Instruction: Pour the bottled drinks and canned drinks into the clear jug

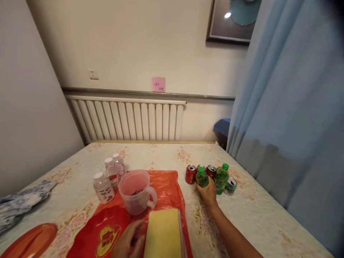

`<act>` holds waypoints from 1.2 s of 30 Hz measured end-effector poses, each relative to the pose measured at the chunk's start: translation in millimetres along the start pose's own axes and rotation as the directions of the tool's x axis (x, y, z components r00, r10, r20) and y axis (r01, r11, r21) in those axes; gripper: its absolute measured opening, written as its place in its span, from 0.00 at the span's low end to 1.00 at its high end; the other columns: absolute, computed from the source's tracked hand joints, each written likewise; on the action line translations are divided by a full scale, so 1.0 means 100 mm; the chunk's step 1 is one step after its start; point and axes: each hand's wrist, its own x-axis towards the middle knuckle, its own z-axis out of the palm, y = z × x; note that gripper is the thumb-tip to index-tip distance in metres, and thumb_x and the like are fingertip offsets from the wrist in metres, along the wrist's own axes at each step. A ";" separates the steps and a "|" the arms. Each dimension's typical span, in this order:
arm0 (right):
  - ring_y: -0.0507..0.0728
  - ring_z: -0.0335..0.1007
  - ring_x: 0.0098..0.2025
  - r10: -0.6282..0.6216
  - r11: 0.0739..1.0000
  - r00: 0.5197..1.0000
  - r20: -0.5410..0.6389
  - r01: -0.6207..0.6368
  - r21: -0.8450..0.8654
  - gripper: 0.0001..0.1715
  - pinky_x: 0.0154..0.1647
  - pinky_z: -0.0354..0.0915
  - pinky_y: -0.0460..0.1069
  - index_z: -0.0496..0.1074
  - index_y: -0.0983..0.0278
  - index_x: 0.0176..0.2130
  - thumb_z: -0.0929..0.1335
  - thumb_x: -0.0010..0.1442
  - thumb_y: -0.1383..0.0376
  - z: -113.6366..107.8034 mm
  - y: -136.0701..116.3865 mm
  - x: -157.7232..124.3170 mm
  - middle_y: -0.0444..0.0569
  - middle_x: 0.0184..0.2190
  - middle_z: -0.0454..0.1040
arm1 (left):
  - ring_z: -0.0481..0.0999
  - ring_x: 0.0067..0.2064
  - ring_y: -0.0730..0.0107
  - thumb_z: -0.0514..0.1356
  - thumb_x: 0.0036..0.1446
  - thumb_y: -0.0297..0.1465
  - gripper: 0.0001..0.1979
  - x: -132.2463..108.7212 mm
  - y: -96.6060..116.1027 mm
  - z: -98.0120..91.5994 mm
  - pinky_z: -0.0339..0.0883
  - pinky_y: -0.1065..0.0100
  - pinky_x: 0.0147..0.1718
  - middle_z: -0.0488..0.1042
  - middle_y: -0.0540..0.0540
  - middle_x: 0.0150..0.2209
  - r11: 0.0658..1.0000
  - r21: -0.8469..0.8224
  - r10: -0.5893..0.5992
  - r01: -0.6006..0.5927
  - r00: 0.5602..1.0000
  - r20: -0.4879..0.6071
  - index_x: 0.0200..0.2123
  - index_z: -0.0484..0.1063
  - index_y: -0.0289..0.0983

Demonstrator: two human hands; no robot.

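Note:
My right hand (208,193) is closed around the lower part of a green-capped bottle (202,178), which stands upright. Close by it are a red drink can (190,175), a dark red can (211,172), a second green bottle (221,179) and a green can (230,187). Another can is mostly hidden behind the held bottle. At the bottom edge, my left hand (128,239) rests over the rim of a red scalloped tray (88,229), thumb and fingers apart with nothing visible between them. Just right of it lies a yellow-covered book or pad (163,234).
A clear plastic jug (134,195) with dark contents stands on a red plastic sheet (169,190). Three white-capped bottles, the nearest a clear one (104,190), are left of it. An orange lid (29,242) and blue-patterned cloth (24,204) lie far left. A blue curtain (290,107) hangs right.

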 end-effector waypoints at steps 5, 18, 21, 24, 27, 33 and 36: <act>0.64 0.70 0.51 -0.273 0.961 0.929 0.248 0.253 0.108 0.28 0.55 0.65 0.57 0.71 0.63 0.48 0.72 0.47 0.59 -0.22 -0.51 -0.45 0.54 0.46 0.75 | 0.80 0.40 0.58 0.57 0.58 0.39 0.18 0.06 0.34 0.13 0.75 0.60 0.43 0.79 0.42 0.43 0.995 -0.002 0.102 -0.102 0.993 0.065 0.50 0.73 0.42; 0.60 0.66 0.43 -0.627 0.763 0.556 0.545 0.577 0.289 0.22 0.45 0.64 0.54 0.67 0.61 0.47 0.67 0.51 0.73 -0.50 -1.56 -1.16 0.50 0.41 0.71 | 0.75 0.47 0.61 0.49 0.64 0.25 0.16 0.02 0.66 -0.07 0.72 0.60 0.47 0.72 0.42 0.46 0.866 0.211 0.436 -0.453 0.891 0.126 0.52 0.68 0.40; 0.61 0.66 0.45 -0.656 0.735 0.525 0.542 0.609 0.299 0.29 0.47 0.64 0.55 0.65 0.61 0.51 0.67 0.48 0.75 -0.48 -1.63 -1.20 0.51 0.43 0.71 | 0.76 0.44 0.60 0.48 0.64 0.26 0.14 -0.04 0.58 -0.08 0.74 0.59 0.43 0.73 0.42 0.42 0.859 0.308 0.431 -0.408 0.902 -0.008 0.49 0.68 0.38; 0.61 0.67 0.44 -0.640 0.738 0.522 0.563 0.621 0.263 0.27 0.46 0.64 0.54 0.67 0.61 0.49 0.67 0.48 0.75 -0.47 -1.72 -1.15 0.51 0.42 0.71 | 0.77 0.40 0.58 0.47 0.65 0.29 0.11 -0.05 0.50 -0.15 0.73 0.57 0.40 0.74 0.42 0.37 0.883 0.343 0.400 -0.321 0.896 -0.190 0.43 0.68 0.38; 0.61 0.67 0.44 -0.613 0.745 0.531 0.585 0.636 0.204 0.25 0.44 0.64 0.54 0.68 0.61 0.47 0.67 0.48 0.74 -0.45 -1.80 -1.00 0.50 0.41 0.71 | 0.77 0.40 0.57 0.46 0.66 0.32 0.12 -0.07 0.41 -0.27 0.73 0.57 0.39 0.75 0.41 0.37 0.936 0.256 0.316 -0.240 0.895 -0.315 0.41 0.68 0.38; 0.61 0.66 0.49 -0.592 0.599 0.513 0.622 0.796 -0.086 0.30 0.48 0.60 0.53 0.66 0.63 0.54 0.67 0.50 0.73 -0.27 -2.02 -0.50 0.54 0.47 0.71 | 0.78 0.41 0.56 0.46 0.65 0.37 0.15 -0.26 0.07 -0.34 0.72 0.55 0.42 0.78 0.40 0.38 0.995 0.033 0.104 -0.099 0.952 -0.287 0.39 0.71 0.39; 0.62 0.65 0.49 -0.581 0.483 0.485 0.654 0.852 -0.203 0.32 0.50 0.58 0.53 0.65 0.63 0.56 0.68 0.51 0.71 -0.14 -2.14 -0.27 0.55 0.48 0.71 | 0.78 0.44 0.56 0.47 0.64 0.39 0.16 -0.40 -0.15 -0.28 0.72 0.54 0.45 0.79 0.40 0.41 0.998 -0.052 0.024 -0.039 0.965 -0.260 0.40 0.72 0.39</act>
